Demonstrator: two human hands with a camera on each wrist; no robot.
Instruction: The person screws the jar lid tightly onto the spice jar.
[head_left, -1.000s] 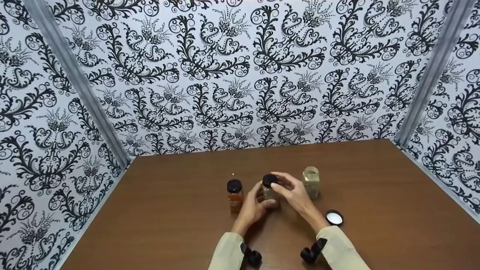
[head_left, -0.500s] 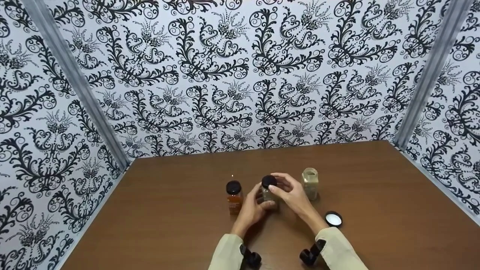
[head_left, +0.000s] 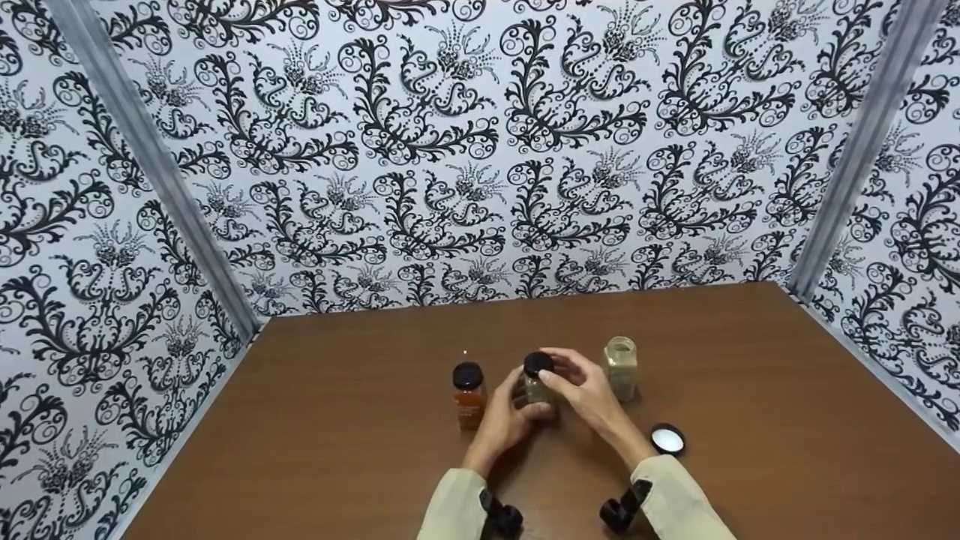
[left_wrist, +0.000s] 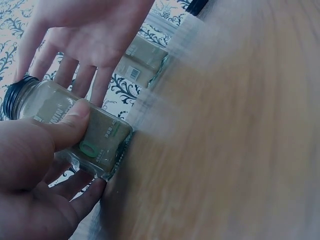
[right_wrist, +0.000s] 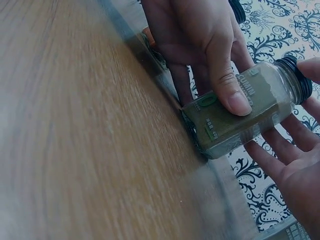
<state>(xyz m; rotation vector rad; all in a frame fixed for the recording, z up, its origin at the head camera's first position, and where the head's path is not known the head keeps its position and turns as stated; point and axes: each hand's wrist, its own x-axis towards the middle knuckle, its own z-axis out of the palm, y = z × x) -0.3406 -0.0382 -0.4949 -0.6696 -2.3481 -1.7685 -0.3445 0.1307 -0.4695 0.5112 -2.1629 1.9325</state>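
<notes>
My left hand (head_left: 504, 420) grips the body of a square glass spice jar (left_wrist: 100, 135), thumb across its front and fingers behind. Brownish-green powder fills much of the jar, and pale and green print marks the glass. At its top, my right hand (head_left: 589, 386) pinches the black lid (head_left: 538, 364) between thumb and fingers. The jar stands upright, its base right at the tabletop in both wrist views. Just left of my left hand is a jar of orange-red spice (head_left: 469, 409) with a black lid on.
Beyond my right hand stands a lidless glass jar (head_left: 621, 373) of pale greenish powder. A loose black lid (head_left: 667, 439) lies with its white inside up near my right forearm. Patterned walls (head_left: 450, 187) enclose the brown table (head_left: 337, 420) at the back and sides.
</notes>
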